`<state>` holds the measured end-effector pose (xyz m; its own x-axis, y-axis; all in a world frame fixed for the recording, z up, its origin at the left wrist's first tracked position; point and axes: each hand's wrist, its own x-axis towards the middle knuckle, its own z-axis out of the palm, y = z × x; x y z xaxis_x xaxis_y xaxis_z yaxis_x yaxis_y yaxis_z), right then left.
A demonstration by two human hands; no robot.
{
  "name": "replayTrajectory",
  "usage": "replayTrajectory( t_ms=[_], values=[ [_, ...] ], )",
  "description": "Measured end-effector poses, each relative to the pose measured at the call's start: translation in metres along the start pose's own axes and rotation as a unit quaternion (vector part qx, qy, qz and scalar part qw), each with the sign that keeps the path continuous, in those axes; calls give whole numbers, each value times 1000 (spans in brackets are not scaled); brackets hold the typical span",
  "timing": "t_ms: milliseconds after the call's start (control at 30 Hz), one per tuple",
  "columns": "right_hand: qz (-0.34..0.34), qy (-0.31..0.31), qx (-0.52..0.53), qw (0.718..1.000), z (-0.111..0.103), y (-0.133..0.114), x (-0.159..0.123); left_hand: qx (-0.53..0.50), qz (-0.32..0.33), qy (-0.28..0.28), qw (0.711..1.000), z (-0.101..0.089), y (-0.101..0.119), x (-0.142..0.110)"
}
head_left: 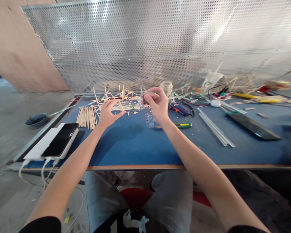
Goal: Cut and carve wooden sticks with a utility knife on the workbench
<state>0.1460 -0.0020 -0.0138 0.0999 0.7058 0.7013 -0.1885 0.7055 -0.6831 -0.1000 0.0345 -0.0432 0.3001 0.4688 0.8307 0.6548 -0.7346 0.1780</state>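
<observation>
My left hand (108, 112) pinches a short wooden stick (121, 106) between thumb and fingertips, above the table. To its right, my right hand (158, 103) is closed, thumb against curled fingers; what it grips is hidden. A clear plastic ruler (149, 119) shows just below that hand, and I cannot tell whether the fingers hold it. Behind both hands stands a frame of thin glued sticks (121, 95). Left of my left hand lies a bundle of wooden sticks (86, 117). A green and yellow utility knife (183, 125) rests beside my right wrist.
A blue glue gun (179, 109) and a jar (167, 87) sit behind my right hand. Clear glue sticks (215, 127) and a dark phone (253, 126) lie to the right. Another phone (60, 139) with cables is at left. A perforated metal sheet (160, 42) rises behind.
</observation>
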Motion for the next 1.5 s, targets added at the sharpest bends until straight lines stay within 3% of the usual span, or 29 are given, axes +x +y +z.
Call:
replayTrajectory(
  t_ms=[367,633,1033,1500],
  values=[
    [-6,-39,30,999,2,-5,-2,-3,3,1,1000,0,-3,-1],
    [19,-3,36,999,4,-12,-2,-4,3,-4,1000,0,-3,-1],
    [30,-15,-34,999,4,-12,-5,-6,-7,-4,1000,-1,-1,-1],
    [18,-27,-13,999,4,-12,-5,-7,-3,-10,1000,0,0,-1]
  ],
)
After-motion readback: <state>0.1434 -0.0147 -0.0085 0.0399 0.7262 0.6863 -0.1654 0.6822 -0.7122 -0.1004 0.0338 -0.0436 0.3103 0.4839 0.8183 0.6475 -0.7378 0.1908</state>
